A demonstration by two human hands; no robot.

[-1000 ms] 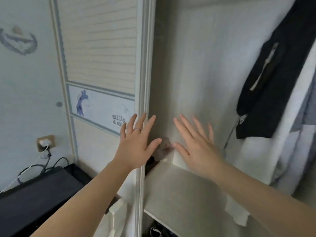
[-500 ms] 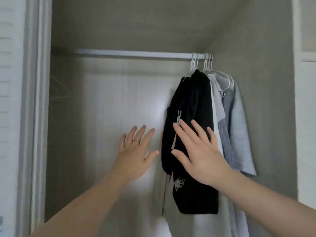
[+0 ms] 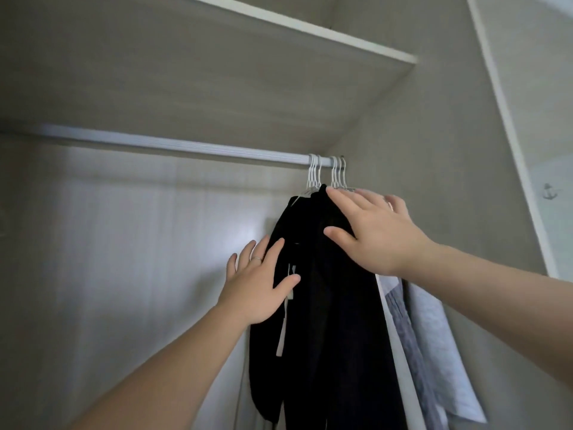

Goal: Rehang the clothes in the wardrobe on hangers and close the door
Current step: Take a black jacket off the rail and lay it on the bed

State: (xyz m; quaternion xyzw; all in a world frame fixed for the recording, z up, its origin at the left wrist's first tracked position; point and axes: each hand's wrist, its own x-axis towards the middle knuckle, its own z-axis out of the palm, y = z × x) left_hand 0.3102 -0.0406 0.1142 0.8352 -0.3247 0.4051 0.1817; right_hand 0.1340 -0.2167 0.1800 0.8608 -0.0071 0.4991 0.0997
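Note:
A black garment (image 3: 328, 321) hangs from white hangers (image 3: 325, 173) at the right end of the wardrobe rail (image 3: 173, 145). Behind it hang a white garment (image 3: 400, 361) and grey ones (image 3: 434, 333). My right hand (image 3: 375, 231) lies flat with straight fingers on the top of the black garment, just below the hanger hooks. My left hand (image 3: 257, 283) is spread open against the garment's left edge, thumb on the cloth; a ring shows on one finger.
A shelf (image 3: 279, 32) runs above the rail. The wardrobe's right side wall (image 3: 434, 150) stands close behind the clothes. The rail left of the hangers is bare, with the pale back panel (image 3: 124, 259) behind it.
The view tilted up from the door edge to the rail. Both hands rose and moved right onto the black garment; my right hand reached its top by the hooks.

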